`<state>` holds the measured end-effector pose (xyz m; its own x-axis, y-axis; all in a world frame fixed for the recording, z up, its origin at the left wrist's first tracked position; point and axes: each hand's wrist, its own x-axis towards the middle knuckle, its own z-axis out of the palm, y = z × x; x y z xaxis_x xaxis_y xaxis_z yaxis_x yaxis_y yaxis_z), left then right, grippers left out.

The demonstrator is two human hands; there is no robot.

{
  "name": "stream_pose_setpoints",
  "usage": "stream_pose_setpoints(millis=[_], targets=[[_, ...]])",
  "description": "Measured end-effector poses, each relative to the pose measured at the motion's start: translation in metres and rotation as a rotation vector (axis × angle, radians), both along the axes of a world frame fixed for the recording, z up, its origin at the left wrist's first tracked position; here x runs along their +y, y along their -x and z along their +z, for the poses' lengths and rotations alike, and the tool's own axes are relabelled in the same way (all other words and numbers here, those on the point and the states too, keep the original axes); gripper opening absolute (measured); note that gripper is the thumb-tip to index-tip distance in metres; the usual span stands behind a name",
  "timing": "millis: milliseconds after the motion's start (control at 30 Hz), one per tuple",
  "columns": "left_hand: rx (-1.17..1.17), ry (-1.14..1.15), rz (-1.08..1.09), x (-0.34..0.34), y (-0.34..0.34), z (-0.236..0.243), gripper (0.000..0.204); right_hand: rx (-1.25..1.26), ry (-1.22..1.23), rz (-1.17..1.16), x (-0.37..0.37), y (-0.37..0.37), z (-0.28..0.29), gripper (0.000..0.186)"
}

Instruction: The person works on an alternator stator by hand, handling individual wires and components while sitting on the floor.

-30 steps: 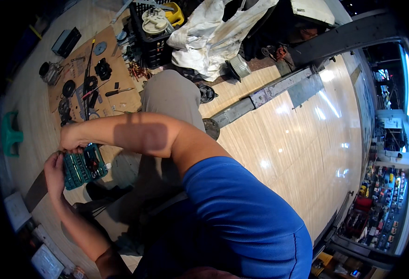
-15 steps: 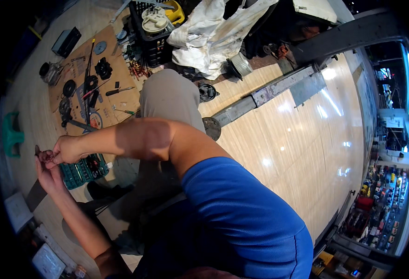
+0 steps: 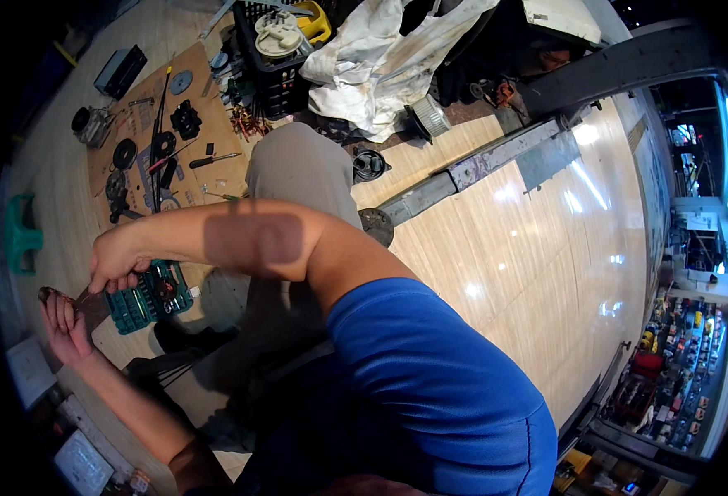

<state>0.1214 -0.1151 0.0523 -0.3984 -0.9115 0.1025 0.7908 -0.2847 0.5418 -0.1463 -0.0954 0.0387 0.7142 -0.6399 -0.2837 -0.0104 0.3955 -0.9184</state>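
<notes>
At the far left, my left hand point(image 3: 66, 329) is raised with its fingers curled round a small dark brownish part point(image 3: 48, 293); its exact kind is too small to make out. Just above and to the right, my right hand point(image 3: 117, 258) is closed, its fingers pointing down. A thin dark piece point(image 3: 86, 293) sticks out from its fingertips toward the left hand; I cannot tell its kind. The two hands are a little apart. Below and beside the right hand lies an open green tool case point(image 3: 131, 310) with sockets in it.
A cardboard sheet point(image 3: 145, 124) carries several dark parts and a screwdriver point(image 3: 213, 160). Behind it stands a black crate point(image 3: 277, 87) beside a stained white cloth point(image 3: 355, 74). A green stool point(image 3: 21, 236) is at the left. A metal lift arm point(image 3: 479, 169) crosses the floor on the right.
My hands were together and have moved apart. The right hand has turned downward; the left hand has shifted left and slightly down with the small dark part.
</notes>
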Motion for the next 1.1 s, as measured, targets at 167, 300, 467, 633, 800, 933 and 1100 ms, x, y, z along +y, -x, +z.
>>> stream_pose_setpoints(millis=[167,300,467,633,800,933,1100], targets=[[-0.172,0.07,-0.191,0.018,0.011,0.011,0.022,0.025,0.145,-0.045,0.001,0.007,0.009,0.023],[-0.772,0.267,-0.267,0.041,0.038,0.02,0.02,0.138,0.2,0.106,-0.014,0.001,-0.004,0.023],[-1.352,0.188,-0.201,0.044,0.06,0.008,0.019,0.3,0.165,-0.065,-0.008,0.004,0.002,0.023],[-1.645,0.305,-0.075,0.04,0.074,0.003,0.024,0.332,0.163,-0.152,-0.008,0.005,-0.003,0.018],[-1.659,0.28,0.26,0.026,0.07,-0.026,0.03,0.137,0.048,-0.266,-0.003,0.006,0.007,0.015],[-0.781,0.009,0.238,0.018,0.069,-0.028,0.046,-0.077,0.062,-0.25,0.01,-0.008,-0.007,0.014],[-0.362,0.011,0.151,0.002,0.048,-0.029,0.039,-0.134,-0.007,-0.196,0.012,-0.017,-0.028,0.018]])
